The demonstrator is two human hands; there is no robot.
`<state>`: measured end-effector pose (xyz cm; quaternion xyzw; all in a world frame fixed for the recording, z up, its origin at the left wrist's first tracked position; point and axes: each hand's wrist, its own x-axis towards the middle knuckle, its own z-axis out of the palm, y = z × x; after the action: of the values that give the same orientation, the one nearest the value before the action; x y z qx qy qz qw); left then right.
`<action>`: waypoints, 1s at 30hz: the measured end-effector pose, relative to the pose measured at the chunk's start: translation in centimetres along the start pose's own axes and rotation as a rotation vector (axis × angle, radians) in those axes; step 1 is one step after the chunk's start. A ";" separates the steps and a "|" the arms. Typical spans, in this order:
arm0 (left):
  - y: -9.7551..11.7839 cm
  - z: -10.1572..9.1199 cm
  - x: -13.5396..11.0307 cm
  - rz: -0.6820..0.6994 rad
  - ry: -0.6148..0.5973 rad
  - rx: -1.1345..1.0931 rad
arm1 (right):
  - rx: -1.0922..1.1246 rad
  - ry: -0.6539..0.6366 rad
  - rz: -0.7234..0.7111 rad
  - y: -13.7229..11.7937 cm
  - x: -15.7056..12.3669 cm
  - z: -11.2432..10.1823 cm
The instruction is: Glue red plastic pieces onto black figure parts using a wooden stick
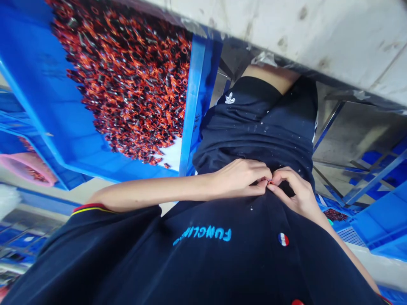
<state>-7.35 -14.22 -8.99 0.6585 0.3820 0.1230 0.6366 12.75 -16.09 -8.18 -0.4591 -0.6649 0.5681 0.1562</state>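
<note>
Wht tbl point(337, 34); blue bin point(191, 106) of red pcs point(136, 84)

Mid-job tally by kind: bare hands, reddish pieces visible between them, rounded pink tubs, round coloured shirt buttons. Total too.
Left hand and right hand, both bare: 2
Small reddish piece between them: 1
Rounded pink tub: 1
Round red-white-blue shirt button and partly visible red button: 2
Total: 6

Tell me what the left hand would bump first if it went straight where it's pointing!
Probably the right hand, just past the tiny reddish piece between both hands; exact depth is unclear.
</note>
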 end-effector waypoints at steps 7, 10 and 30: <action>-0.6 0.1 0.1 0.007 0.077 -0.179 | 0.037 0.036 0.024 0.0 0.0 0.2; -0.8 -0.3 0.1 0.033 0.043 -0.240 | 0.094 0.047 0.089 0.2 -0.4 0.3; 0.5 -2.2 2.3 -0.136 0.241 -0.357 | 0.121 0.580 -0.022 -0.8 -0.7 -2.3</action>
<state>-7.04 -11.06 -8.89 0.4886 0.4712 0.2232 0.6995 14.43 -15.19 -6.59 -0.5848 -0.5625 0.4501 0.3728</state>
